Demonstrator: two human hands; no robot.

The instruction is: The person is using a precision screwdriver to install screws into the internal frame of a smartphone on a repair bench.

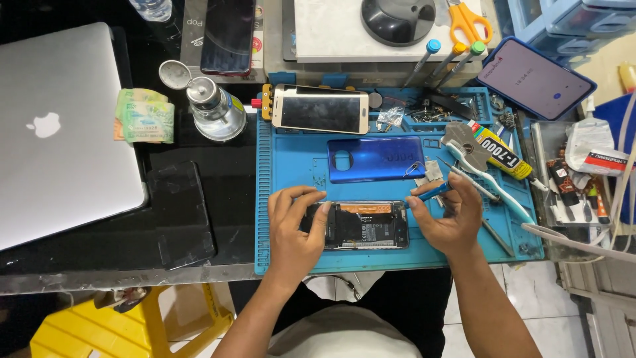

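Note:
An opened phone (364, 225) lies back-up on the blue work mat (298, 166), its inner boards showing. My left hand (295, 229) rests on the phone's left end, fingers pressed on it. My right hand (447, 215) holds a blue-handled screwdriver (434, 191) with its tip at the phone's upper right corner. The phone's blue back cover (374, 159) lies just beyond on the mat.
A gold-edged phone (321, 111) sits in a clamp at the mat's far edge. A glue tube (500, 154), toothbrush (493, 185), small parts, scissors (469, 21) and screwdrivers lie right. A silver laptop (63, 132), banknotes (142, 116), liquid dispenser bottle (215, 109) sit left.

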